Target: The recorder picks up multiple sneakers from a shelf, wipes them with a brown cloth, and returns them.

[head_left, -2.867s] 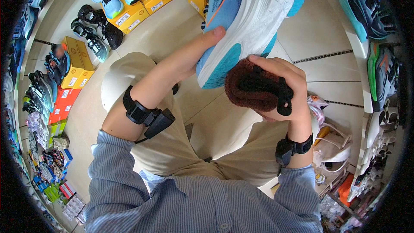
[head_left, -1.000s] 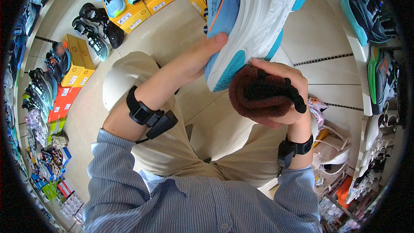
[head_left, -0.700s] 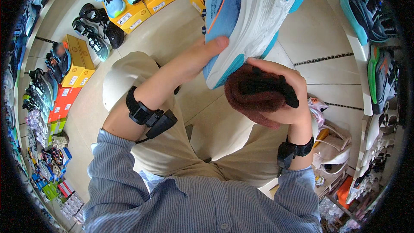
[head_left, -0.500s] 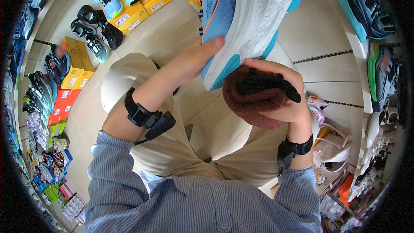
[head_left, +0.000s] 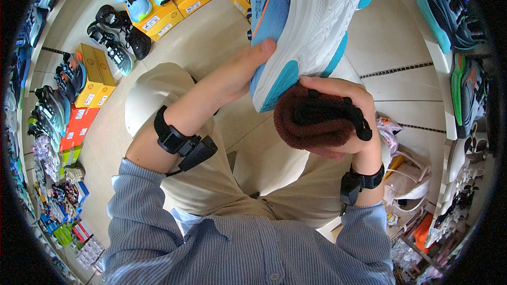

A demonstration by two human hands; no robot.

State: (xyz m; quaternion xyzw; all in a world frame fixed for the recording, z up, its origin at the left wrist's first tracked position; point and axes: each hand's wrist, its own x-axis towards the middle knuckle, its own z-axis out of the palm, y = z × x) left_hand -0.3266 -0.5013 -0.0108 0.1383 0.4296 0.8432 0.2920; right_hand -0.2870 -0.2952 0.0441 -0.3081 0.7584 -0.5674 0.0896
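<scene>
A running shoe (head_left: 309, 26) with a blue upper, white midsole and teal sole patches is held up in front of me, tilted with its sole toward the right. The top frame edge cuts off part of it. My left hand (head_left: 252, 64) is closed on its left side, thumb on the blue upper. Bunched in my right hand (head_left: 355, 96) is a folded brown cloth (head_left: 296, 129) with a black piece tucked in its fold. The right hand is closed round the cloth, just below the shoe's lower end, its thumb near the teal sole. Most fingers of both hands are hidden.
Yellow shoe boxes (head_left: 163, 21) with sneakers on top stand at the upper left. Black sneakers (head_left: 127, 34) lie beside them. Shelves of shoes curve along both sides, including a dark blue pair (head_left: 449, 18). A pale bag (head_left: 406, 179) sits right of my knee.
The shoe has shifted slightly right and down, its sole turned a little more into view. The cloth has rolled slightly in my right hand, with its black piece showing lower.
</scene>
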